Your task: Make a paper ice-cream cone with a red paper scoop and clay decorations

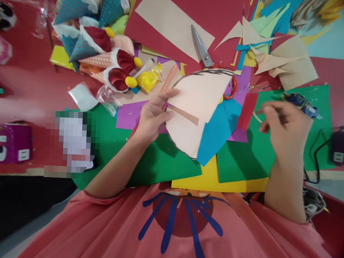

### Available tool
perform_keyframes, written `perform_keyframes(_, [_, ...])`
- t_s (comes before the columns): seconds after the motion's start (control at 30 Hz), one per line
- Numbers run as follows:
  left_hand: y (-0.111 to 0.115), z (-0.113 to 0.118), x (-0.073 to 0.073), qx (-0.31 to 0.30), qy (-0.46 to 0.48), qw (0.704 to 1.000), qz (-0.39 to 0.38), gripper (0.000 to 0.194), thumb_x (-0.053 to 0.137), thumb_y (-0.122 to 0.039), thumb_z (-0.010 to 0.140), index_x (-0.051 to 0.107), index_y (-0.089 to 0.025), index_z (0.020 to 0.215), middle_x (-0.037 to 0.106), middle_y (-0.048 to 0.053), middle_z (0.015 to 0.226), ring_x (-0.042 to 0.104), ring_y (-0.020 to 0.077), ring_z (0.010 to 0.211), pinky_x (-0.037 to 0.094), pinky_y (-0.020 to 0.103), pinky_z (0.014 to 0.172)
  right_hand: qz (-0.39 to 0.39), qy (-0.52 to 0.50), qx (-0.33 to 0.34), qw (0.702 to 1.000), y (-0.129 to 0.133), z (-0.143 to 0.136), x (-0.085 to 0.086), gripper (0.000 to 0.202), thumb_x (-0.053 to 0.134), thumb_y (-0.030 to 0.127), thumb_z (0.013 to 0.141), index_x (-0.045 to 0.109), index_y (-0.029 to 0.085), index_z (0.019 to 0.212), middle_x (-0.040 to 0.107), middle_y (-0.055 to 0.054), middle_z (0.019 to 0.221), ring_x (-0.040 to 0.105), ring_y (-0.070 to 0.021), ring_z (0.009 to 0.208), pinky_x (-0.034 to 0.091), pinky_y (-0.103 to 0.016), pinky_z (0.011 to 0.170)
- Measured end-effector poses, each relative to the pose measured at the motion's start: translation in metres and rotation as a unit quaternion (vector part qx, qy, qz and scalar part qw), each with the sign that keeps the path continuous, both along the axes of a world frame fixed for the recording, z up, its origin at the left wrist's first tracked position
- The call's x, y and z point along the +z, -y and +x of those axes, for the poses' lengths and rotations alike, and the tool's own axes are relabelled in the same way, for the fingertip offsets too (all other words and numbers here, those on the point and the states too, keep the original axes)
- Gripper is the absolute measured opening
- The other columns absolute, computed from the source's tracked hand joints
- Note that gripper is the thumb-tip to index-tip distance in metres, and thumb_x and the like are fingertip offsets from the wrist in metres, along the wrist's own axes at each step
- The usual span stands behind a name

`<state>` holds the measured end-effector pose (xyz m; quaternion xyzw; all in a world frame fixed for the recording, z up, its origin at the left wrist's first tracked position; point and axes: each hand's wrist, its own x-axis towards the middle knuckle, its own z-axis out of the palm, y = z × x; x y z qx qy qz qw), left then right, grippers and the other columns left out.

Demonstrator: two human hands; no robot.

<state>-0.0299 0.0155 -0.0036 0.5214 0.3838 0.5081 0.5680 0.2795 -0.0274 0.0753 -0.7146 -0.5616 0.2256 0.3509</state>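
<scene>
My left hand point(158, 115) grips the left edge of a fan-shaped piece of pale craft sheet point(190, 103) between thumb and fingers. Black marker lines run along the piece's curved edges. Across it, starting near my thumb, lies a narrow tan strip or slit point(184, 114). Right of the piece my right hand point(283, 116) is raised, apart from it, with bent fingers smeared by motion; I see nothing in them. Scissors point(202, 46) with red handles lie behind the piece, which hides part of them. A red strip point(247, 109) is nearest to my right fingertips.
Green sheets point(245, 155) and a blue sheet point(220, 131) lie beneath my hands. Finished cone shapes point(106, 61) with white trim are heaped at the upper left. Pale offcuts point(277, 57) lie at the upper right. A purple box point(10, 143) stands far left.
</scene>
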Motion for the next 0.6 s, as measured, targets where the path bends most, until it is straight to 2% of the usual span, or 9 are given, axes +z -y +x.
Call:
perform_keyframes(0.03, [0.003,0.003,0.001,-0.027,-0.014,1.000,-0.010,0.049,0.082,-0.044,0.073,0.067,-0.030,0.118,0.069,0.003,0.122,0.071,0.0202,0.095,0.059,0.028,0.075,0.010,0.035,0.003,0.999,-0.005,-0.001,-0.002,0.023,0.054,0.042,0.094,0.064,0.031,0.112,0.072,-0.003,0.104,0.055,-0.0120,0.049,0.044,-0.033,0.050])
perform_keyframes(0.07, [0.006,0.007,0.003,-0.065,-0.033,0.997,-0.024,0.048,0.079,-0.042,0.077,0.065,-0.029,0.121,0.070,0.003,0.118,0.071,0.0167,0.082,0.058,0.026,0.067,0.053,0.060,-0.006,0.997,-0.009,-0.003,-0.005,0.029,0.051,0.045,0.096,0.061,0.032,0.119,0.072,-0.003,0.112,0.052,-0.0110,0.045,0.043,-0.033,0.046])
perform_keyframes(0.1, [0.010,0.010,0.004,-0.101,-0.046,0.993,-0.034,0.048,0.076,-0.042,0.080,0.063,-0.030,0.125,0.071,0.004,0.114,0.070,0.0139,0.072,0.056,0.025,0.062,0.039,0.031,0.016,0.999,-0.012,-0.007,-0.008,0.033,0.048,0.047,0.097,0.057,0.031,0.125,0.070,-0.005,0.119,0.056,-0.0115,0.049,0.044,-0.033,0.048])
perform_keyframes(0.13, [0.013,0.013,0.005,-0.125,-0.058,0.990,-0.035,0.047,0.073,-0.042,0.083,0.062,-0.030,0.127,0.070,0.004,0.116,0.069,0.0126,0.069,0.056,0.024,0.061,0.044,-0.007,0.031,0.999,-0.015,-0.012,-0.012,0.036,0.050,0.049,0.096,0.057,0.027,0.124,0.073,-0.006,0.111,0.056,-0.0106,0.046,0.043,-0.031,0.046])
perform_keyframes(0.2, [0.018,0.017,0.006,-0.146,-0.075,0.986,-0.009,0.043,0.069,-0.040,0.087,0.062,-0.031,0.128,0.066,0.006,0.127,0.069,0.0126,0.075,0.056,0.024,0.063,-0.042,-0.091,0.097,0.990,-0.022,-0.024,-0.021,0.048,0.058,0.052,0.090,0.052,0.022,0.127,0.075,-0.006,0.103,0.052,-0.0086,0.040,0.041,-0.028,0.042])
perform_keyframes(0.27, [0.021,0.019,0.006,-0.147,-0.093,0.984,0.034,0.039,0.066,-0.037,0.089,0.063,-0.031,0.128,0.062,0.007,0.132,0.068,0.0126,0.082,0.054,0.021,0.063,-0.085,-0.126,0.128,0.980,-0.029,-0.038,-0.032,0.057,0.064,0.054,0.084,0.048,0.023,0.129,0.074,-0.003,0.097,0.047,-0.0078,0.038,0.036,-0.025,0.037])
perform_keyframes(0.37, [0.022,0.018,0.007,-0.142,-0.134,0.978,0.077,0.040,0.064,-0.031,0.090,0.063,-0.027,0.129,0.064,0.008,0.129,0.066,0.0119,0.085,0.050,0.018,0.060,-0.090,-0.149,0.132,0.976,-0.038,-0.053,-0.046,0.054,0.067,0.050,0.081,0.047,0.027,0.125,0.071,0.002,0.086,0.043,-0.0078,0.040,0.035,-0.024,0.039])
perform_keyframes(0.5, [0.017,0.009,0.010,-0.083,-0.231,0.961,0.124,0.044,0.066,-0.026,0.084,0.064,-0.026,0.128,0.068,0.007,0.127,0.063,0.0106,0.073,0.048,0.020,0.060,-0.021,-0.130,0.128,0.983,-0.037,-0.059,-0.052,0.040,0.063,0.041,0.084,0.049,0.028,0.118,0.065,0.004,0.083,0.043,-0.0089,0.045,0.040,-0.026,0.045])
perform_keyframes(0.6, [0.011,0.000,0.011,-0.025,-0.333,0.928,0.165,0.037,0.066,-0.028,0.083,0.068,-0.028,0.121,0.076,0.000,0.106,0.054,0.0083,0.057,0.045,0.021,0.058,0.046,-0.041,0.154,0.986,-0.029,-0.060,-0.054,0.021,0.051,0.037,0.093,0.056,0.027,0.110,0.066,0.000,0.085,0.057,-0.0135,0.058,0.050,-0.030,0.056])
